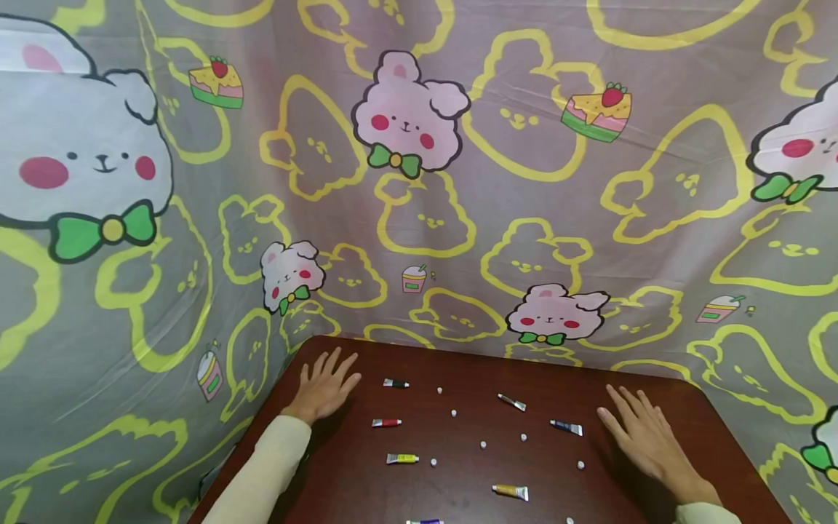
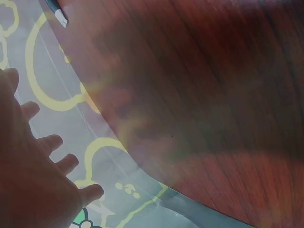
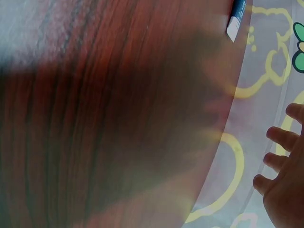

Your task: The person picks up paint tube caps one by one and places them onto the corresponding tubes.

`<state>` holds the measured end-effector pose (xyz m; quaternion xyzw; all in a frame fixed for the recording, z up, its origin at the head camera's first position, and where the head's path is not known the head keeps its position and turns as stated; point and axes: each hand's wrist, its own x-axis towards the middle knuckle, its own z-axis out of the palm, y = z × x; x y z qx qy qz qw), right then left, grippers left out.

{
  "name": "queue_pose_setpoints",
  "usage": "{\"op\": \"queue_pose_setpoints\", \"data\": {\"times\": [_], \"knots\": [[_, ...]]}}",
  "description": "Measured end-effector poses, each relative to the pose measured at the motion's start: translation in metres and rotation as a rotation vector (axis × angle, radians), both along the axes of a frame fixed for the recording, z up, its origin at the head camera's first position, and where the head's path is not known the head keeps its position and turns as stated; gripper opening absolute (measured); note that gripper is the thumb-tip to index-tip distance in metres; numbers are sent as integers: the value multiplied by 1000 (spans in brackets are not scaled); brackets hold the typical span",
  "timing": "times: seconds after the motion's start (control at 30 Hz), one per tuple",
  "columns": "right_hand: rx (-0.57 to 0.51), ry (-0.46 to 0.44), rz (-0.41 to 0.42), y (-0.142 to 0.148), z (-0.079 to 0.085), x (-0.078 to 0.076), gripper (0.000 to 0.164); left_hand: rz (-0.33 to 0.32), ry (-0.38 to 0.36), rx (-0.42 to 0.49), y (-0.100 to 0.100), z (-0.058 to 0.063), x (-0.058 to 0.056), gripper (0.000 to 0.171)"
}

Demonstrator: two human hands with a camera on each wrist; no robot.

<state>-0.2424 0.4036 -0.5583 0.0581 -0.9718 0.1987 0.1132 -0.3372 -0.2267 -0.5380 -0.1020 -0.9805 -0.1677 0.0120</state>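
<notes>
Steadily — my left hand point(image 1: 325, 388) and right hand point(image 1: 647, 439) both empty, fingers spread wide — I'd best avoid nudging the slim blue-and-silver, metal-looking tube point(image 1: 567, 427) just beside my right thumb.

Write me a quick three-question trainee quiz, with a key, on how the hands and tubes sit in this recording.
1. True or false: the left hand and the right hand are both empty.
2. Which tube lies nearest the right hand?
a) purple tube
b) dark blue tube
c) gold tube
3. Fill the gap: in the head view, the red tube lies between the black tube and the ____ tube.

Key:
1. True
2. b
3. Yellow, as in the yellow tube
</notes>
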Motion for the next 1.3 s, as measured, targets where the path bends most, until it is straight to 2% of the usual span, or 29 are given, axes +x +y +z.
{"op": "queue_pose_setpoints", "data": {"times": [0.27, 0.53, 0.8, 1.07, 1.3], "knots": [[-3, 5, 14, -8, -1, -1, 69, -18, 3, 11, 4, -2, 3, 62], [21, 9, 29, -19, 2, -1, 71, -44, 26, 25, 8, -5, 4, 61], [-6, 9, 47, -35, -1, 0, 68, -75, 63, 22, 15, -5, 5, 59], [-3, -6, 57, -52, -5, 4, 69, -99, 53, 29, 24, -4, 11, 58], [13, 28, 80, -65, -10, 7, 66, -126, 42, 21, 31, -7, 15, 57]]}}
